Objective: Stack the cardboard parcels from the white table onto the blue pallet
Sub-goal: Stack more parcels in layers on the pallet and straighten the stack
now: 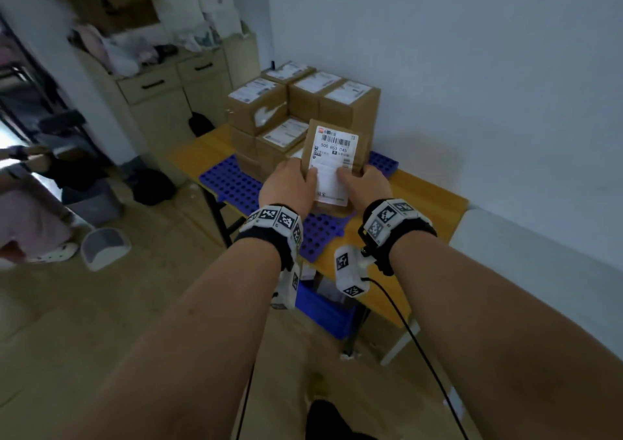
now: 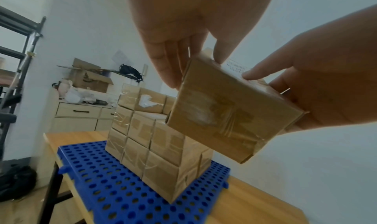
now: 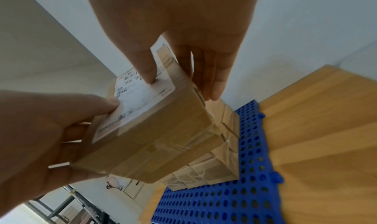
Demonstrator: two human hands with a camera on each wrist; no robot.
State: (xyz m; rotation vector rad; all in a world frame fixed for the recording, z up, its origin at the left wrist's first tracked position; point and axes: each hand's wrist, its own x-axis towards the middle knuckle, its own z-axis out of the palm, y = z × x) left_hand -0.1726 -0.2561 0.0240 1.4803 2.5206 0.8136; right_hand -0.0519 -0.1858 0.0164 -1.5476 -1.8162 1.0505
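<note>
I hold one cardboard parcel (image 1: 332, 166) with a white shipping label between both hands, tilted, above the near edge of the parcel stack (image 1: 296, 112). My left hand (image 1: 296, 178) grips its left side, thumb on the label. My right hand (image 1: 362, 180) grips the right side in the same way. In the left wrist view the left hand (image 2: 179, 55) clasps the parcel (image 2: 224, 114) over the stack (image 2: 153, 143). From the right wrist, the right hand (image 3: 183, 56) pinches the parcel (image 3: 155, 139). The stack stands on the blue pallet (image 1: 232, 183), several parcels in tiers.
The pallet lies on a wooden table (image 1: 421, 190) against the wall. A white surface (image 1: 539, 257) adjoins it on the right. A blue bin (image 1: 323, 308) sits under the table. A drawer cabinet (image 1: 161, 92) and a seated person (image 1: 30, 210) are to the left.
</note>
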